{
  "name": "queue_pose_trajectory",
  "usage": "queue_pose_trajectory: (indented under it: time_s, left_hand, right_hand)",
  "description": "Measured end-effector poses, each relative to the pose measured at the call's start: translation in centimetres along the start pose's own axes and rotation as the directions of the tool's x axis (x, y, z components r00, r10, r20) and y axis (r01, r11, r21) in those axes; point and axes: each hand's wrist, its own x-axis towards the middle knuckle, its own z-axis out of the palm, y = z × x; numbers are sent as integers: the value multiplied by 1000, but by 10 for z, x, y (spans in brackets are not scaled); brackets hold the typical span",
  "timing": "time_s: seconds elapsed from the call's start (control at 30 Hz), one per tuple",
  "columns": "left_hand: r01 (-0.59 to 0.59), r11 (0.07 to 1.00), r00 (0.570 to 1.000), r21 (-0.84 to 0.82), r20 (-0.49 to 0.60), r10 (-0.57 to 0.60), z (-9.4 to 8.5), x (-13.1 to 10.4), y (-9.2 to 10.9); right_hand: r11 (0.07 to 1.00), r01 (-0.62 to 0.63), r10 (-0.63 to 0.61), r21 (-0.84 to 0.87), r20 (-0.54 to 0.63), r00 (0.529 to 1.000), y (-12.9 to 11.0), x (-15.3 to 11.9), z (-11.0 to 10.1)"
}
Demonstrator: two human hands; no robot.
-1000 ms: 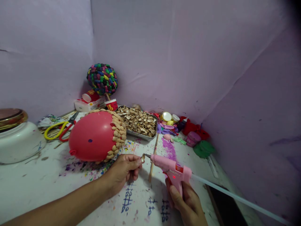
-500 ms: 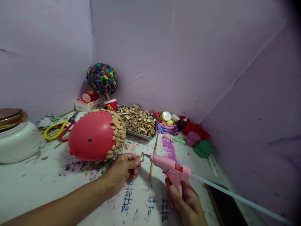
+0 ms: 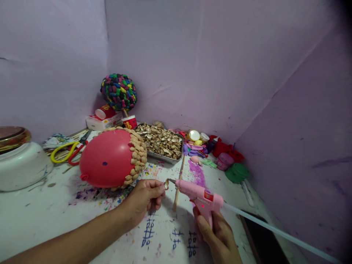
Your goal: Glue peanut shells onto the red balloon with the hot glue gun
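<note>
Between thumb and fingertips, my left hand (image 3: 147, 198) pinches a small half shell (image 3: 166, 184), which looks like a pistachio shell. My right hand (image 3: 218, 234) is wrapped around the handle of a pink hot glue gun (image 3: 199, 194) with a red light on its side. The gun's nozzle points left and sits at the shell's edge; whether glue is coming out is too small to tell. A long clear glue stick (image 3: 275, 229) sticks out of the gun's back. Left of my hands lies a red balloon (image 3: 106, 159), its right end covered with peanut shells (image 3: 139, 156).
Behind my hands stands a metal tray (image 3: 176, 160) heaped with half shells. Scissors (image 3: 73, 150) and a white pot (image 3: 23, 165) are at left. A colourful ball on a stick (image 3: 118, 92) stands at the back. A wooden stick (image 3: 180, 179), limp balloons and a green tub (image 3: 237, 173) lie right.
Almost nothing differs. The shell and the glue gun's nozzle stay together in nearly the same place, and the whole view has shifted very slightly.
</note>
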Motion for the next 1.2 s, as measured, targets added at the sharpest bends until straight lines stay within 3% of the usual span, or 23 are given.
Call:
queue_pose_trajectory:
  time_s: [0.23, 0.53, 0.77, 1.2]
  left_hand:
    - [1, 1000, 1000, -5, 6, -1, -2, 1, -1]
    - [-12, 999, 1000, -38, 0, 12, -2, 1, 0]
    - [-18, 999, 1000, -40, -4, 18, -4, 3, -3]
    - [-28, 999, 1000, -19, 10, 28, -3, 2, -1]
  right_hand:
    - [1000, -16, 16, -1, -92, 996, -3, 0, 1]
    - [999, -34, 35, 7, -91, 995, 0, 0, -2]
    - [997, 11, -8, -80, 38, 999, -1, 1, -4]
    - [997, -5, 7, -78, 28, 1000, 0, 1, -4]
